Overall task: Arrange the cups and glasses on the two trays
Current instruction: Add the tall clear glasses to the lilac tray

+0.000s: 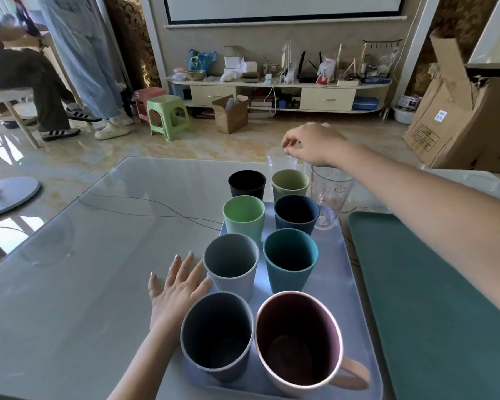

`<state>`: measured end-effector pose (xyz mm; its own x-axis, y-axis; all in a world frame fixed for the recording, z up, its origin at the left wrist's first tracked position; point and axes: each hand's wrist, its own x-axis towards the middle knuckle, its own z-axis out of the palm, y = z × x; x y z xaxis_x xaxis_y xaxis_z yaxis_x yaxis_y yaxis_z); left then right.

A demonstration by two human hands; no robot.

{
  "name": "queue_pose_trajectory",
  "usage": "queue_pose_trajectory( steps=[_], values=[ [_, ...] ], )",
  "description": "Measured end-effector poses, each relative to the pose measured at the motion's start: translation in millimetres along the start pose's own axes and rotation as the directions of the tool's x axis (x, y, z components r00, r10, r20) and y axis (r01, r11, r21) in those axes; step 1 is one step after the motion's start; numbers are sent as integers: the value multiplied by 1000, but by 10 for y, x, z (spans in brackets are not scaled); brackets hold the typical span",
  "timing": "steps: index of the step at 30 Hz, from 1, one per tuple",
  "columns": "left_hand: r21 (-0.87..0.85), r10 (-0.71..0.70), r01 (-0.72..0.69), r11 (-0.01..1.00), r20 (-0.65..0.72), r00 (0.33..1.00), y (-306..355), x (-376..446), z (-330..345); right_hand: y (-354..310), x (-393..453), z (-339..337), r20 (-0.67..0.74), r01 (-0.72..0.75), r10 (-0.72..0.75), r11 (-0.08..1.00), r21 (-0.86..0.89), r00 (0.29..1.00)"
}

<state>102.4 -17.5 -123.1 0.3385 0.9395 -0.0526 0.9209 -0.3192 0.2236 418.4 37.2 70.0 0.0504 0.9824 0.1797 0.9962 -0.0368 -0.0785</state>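
Observation:
A pale blue tray (347,272) holds two columns of coloured cups: a pink mug (299,342) and a dark grey cup (217,336) nearest me, then a grey cup (231,267), a teal cup (290,261), a light green cup (244,220) and a navy cup (296,215). A black cup (247,184) and an olive cup (290,183) stand at the far end. A clear printed glass (329,197) stands at the tray's far right corner. My right hand (315,145) pinches the rim of a clear glass (280,161) behind the cups. My left hand (179,287) lies flat on the table beside the tray.
A dark green tray (433,298) lies to the right with nothing on it. A thin black cable (145,210) crosses the glass tabletop (70,284). Beyond the table are stools, a cardboard box, a low cabinet and two people at the far left.

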Motion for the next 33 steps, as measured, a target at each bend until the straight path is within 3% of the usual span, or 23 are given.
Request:
queue_pose_trajectory(
  steps=[7,11,15,18,22,26,33],
  values=[
    [87,22,-23,996,9,1000,0,-10,-3,-319,503,465,129,-174,213,950,-261,968],
    [81,-12,10,997,24,1000,29,7,-18,-285,582,547,153,-261,300,938,-229,942],
    [98,-3,0,995,26,1000,24,-7,-16,-308,604,552,124,-245,287,930,-274,950],
    [94,5,-7,996,16,1000,20,-4,3,-291,552,563,32,-208,227,933,-292,973],
    [42,-21,20,999,14,1000,15,32,12,-248,435,412,-201,-161,124,970,-182,972],
    [17,-15,15,1000,6,1000,-1,24,23,-234,244,35,-432,-70,13,991,-116,902],
    [-62,-4,2,998,-21,1000,-23,5,20,-165,-660,-583,-638,54,-171,979,-198,751]
  ],
)
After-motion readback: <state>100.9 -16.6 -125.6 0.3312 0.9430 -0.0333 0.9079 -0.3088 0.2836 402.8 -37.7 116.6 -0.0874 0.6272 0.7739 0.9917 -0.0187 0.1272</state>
